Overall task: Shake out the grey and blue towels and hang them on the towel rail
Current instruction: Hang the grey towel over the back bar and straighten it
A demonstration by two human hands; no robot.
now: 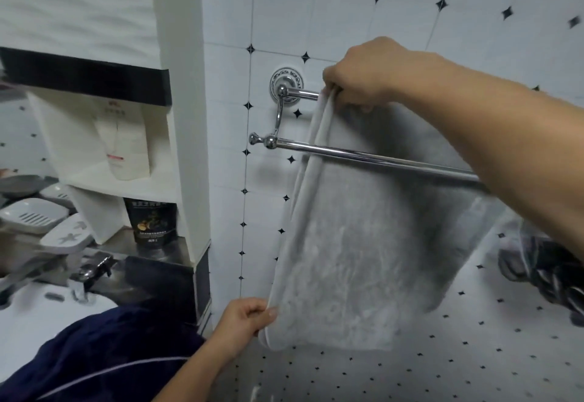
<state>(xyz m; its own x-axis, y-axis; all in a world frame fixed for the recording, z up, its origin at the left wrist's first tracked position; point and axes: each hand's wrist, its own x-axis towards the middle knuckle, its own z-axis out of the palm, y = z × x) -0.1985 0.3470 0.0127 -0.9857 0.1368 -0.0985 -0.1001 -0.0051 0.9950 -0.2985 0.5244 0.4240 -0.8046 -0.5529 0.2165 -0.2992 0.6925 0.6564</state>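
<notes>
A grey towel [363, 243] hangs folded over the back bar of a chrome double towel rail [363, 156] on the tiled wall. My right hand [363, 76] grips the towel's top fold at the back bar, near the wall mount. My left hand [246, 318] pinches the towel's lower left corner. The front bar runs across in front of the towel. A dark blue towel [104, 351] lies bunched at the lower left, over the edge of the white basin.
White shelves [126, 177] at the left hold a white bottle [126, 142] and a black pouch [151, 221]. Soap dishes [34, 215] and a tap [91, 272] sit by the basin. A dark patterned object [550, 269] lies at the right on the tiled floor.
</notes>
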